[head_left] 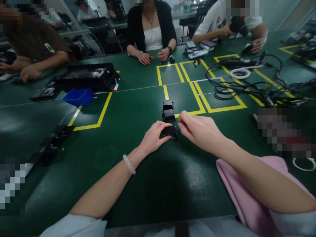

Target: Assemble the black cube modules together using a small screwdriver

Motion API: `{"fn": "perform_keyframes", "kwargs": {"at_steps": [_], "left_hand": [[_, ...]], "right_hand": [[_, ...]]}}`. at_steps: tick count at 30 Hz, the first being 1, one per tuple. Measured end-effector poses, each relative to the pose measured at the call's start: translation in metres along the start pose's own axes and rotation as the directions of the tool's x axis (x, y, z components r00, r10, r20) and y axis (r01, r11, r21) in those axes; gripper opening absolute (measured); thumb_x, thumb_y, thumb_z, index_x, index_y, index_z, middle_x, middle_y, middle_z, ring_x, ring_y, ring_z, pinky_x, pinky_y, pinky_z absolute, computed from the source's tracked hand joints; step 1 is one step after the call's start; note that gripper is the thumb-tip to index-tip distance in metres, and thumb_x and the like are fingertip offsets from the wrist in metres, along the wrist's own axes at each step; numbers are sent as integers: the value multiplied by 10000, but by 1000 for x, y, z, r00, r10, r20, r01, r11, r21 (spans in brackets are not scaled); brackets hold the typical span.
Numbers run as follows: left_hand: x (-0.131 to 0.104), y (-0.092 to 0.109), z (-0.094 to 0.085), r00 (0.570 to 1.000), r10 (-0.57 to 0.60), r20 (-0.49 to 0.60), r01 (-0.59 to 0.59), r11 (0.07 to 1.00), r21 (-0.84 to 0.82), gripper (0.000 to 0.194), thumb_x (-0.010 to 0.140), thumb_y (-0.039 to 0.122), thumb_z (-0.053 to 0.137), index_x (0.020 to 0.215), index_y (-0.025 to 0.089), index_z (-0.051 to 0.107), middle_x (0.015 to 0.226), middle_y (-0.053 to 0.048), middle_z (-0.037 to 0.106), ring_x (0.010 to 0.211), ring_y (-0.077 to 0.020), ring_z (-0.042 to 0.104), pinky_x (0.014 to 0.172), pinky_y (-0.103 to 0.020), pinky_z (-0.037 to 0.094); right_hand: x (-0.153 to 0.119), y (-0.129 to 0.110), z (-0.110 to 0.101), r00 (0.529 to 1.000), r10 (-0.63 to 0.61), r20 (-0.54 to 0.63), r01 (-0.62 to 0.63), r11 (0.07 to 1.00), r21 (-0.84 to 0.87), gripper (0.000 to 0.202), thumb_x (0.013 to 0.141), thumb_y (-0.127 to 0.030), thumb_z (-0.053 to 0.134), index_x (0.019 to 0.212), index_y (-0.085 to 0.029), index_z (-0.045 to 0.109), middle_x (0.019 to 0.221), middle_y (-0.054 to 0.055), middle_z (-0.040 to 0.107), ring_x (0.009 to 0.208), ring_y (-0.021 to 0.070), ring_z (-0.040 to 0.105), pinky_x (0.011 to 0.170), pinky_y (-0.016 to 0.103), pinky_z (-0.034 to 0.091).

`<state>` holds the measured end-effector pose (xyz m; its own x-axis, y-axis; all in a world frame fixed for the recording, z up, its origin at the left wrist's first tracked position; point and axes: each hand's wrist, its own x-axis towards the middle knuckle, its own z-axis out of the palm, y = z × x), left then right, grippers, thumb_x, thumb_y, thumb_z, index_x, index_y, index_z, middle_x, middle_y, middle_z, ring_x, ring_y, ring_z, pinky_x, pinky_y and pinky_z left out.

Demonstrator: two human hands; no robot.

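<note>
A small black block-like part [170,132] lies on the green table in front of me, its exact kind unclear. My left hand [153,137] grips it from the left, thumb on the near side and fingers on the far side. Close by its right edge, my right hand [201,131] is closed in a pinch. Whatever those fingertips hold, if anything, is too small to make out. Two similar black parts, a nearer one [169,115] and a farther one [168,104], stand in a row just beyond.
More black parts [55,141] lie at left, near a blue tray [78,96] and a black bin [86,77]. Black cables [229,89] and a white ring [240,73] are at right. Pink cloth [249,194] lies under my right forearm. Co-workers sit across the table.
</note>
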<state>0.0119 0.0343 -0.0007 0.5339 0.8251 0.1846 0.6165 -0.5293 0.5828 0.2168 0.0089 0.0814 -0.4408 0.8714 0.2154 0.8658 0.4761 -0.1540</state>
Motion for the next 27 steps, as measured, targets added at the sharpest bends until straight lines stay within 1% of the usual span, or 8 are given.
{"fn": "perform_keyframes", "kwargs": {"at_steps": [2,8,10,13,15,19,24,27], "left_hand": [[0,0,0,1000,-2,2,2,1000,0,392,843,326,600,1221,254,523,1139,-56,542,1087,-225,510,950,-387,435],[0,-1,1,1000,7,-10,-7,1000,-6,383,852,327,588,1221,252,518,1129,-55,543,1079,-223,510,951,-383,430],[0,-1,1,1000,7,-6,-7,1000,-8,378,853,324,586,1217,248,518,1130,-54,543,1077,-222,509,950,-381,429],[0,-2,1,1000,6,2,-6,1000,-6,371,853,324,586,1210,246,519,1128,-52,541,1079,-222,508,949,-379,430],[0,-2,2,1000,7,2,-7,1000,1,376,851,319,589,1213,249,517,1125,-53,540,1083,-223,507,951,-381,428],[0,-3,2,1000,7,-3,-7,1000,7,395,845,303,598,1226,257,507,1129,-54,539,1088,-227,504,954,-387,426],[0,-2,2,1000,3,7,-3,1000,2,383,851,315,589,1220,252,511,1134,-55,540,1086,-227,504,949,-388,429],[0,-3,2,1000,6,0,-6,1000,-3,385,848,312,593,1220,253,512,1128,-55,542,1083,-228,505,946,-388,429]], "right_hand": [[0,0,1,1000,2,18,-1,1000,-25,249,954,-362,330,936,-191,511,757,14,661,649,149,604,525,256,259],[1,0,3,999,-11,-40,12,999,30,186,927,-252,366,1049,-181,487,835,13,672,679,137,614,550,246,293],[1,-1,2,1000,-17,-24,18,999,36,184,937,-279,362,1018,-182,495,825,14,670,683,139,614,554,248,296],[1,-1,1,1000,-18,25,17,1000,17,237,955,-350,341,943,-185,511,784,19,665,676,150,613,551,254,292],[1,0,2,1000,-18,24,18,1000,17,224,954,-334,342,955,-185,510,781,16,664,665,149,612,546,252,289],[1,1,3,999,-23,-34,25,998,63,179,932,-262,372,1048,-178,479,817,10,666,666,136,614,544,238,298],[1,0,4,1000,-26,18,26,1000,9,230,959,-347,332,957,-186,497,754,5,654,643,154,614,525,253,273],[0,0,4,999,-32,0,32,999,0,184,950,-295,343,978,-185,489,782,7,658,664,153,620,523,255,264]]}}
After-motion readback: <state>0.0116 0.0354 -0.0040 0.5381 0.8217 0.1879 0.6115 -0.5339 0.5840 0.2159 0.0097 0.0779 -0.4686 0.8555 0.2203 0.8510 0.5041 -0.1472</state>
